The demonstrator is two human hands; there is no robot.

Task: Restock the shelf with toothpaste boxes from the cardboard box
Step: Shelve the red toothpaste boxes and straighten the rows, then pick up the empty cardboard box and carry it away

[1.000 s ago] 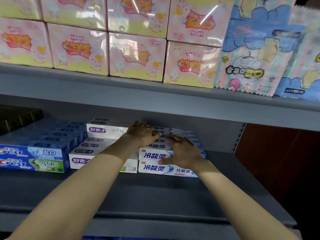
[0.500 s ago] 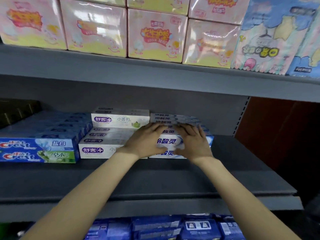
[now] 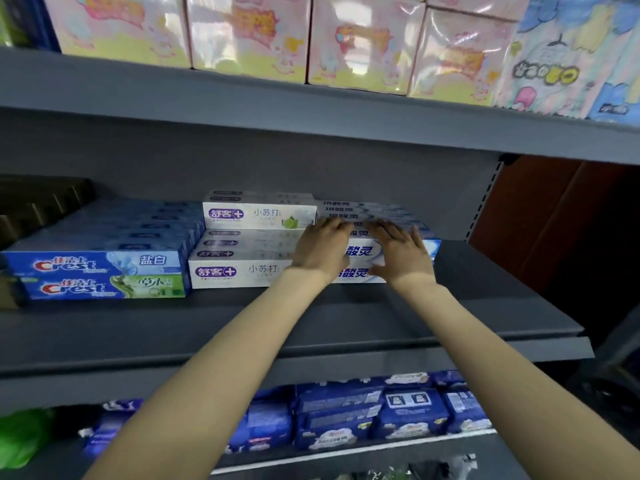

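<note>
Both hands lie flat, fingers spread, on the blue-and-white toothpaste boxes (image 3: 363, 252) — left hand (image 3: 320, 249), right hand (image 3: 401, 252) — stacked on the grey shelf (image 3: 311, 320), touching the white-and-purple boxes (image 3: 239, 271) to their left.

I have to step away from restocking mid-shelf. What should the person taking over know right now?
Left hand and right hand: both flat, fingers straight, pressing on the white-and-blue toothpaste stack, holding nothing.
That stack sits on the middle shelf, right of the white Saky boxes; Crest boxes are furthest left.
Done: these rows are placed.
Left: shelf space to the right is bare; the cardboard box is out of view, so I can't tell what stock is left.
</note>
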